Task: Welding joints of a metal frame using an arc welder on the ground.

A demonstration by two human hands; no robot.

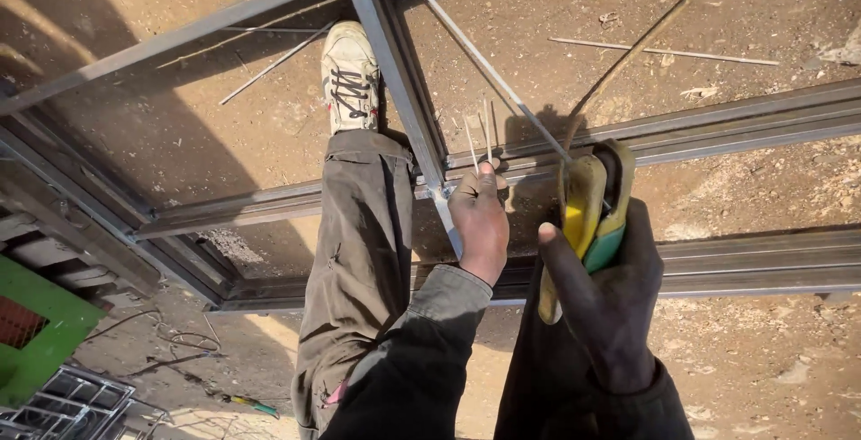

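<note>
Centre frame: your left hand [480,220] is pinching thin metal welding rods [478,139] against the grey steel frame [399,72]; your right hand [610,292] is gripping a yellow-green electrode holder [592,202].

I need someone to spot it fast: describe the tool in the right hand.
Find the grey steel frame lying on the dirt. Just right of its crossing bars, the right hand grips a yellow-and-green clamp-like holder; it alone trails a cable.

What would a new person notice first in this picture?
In the middle, the right hand grips a yellow and green tool holding a thin rod. Beside it, the left hand pinches spare rods over the steel frame, where a white shoe stands.
</note>
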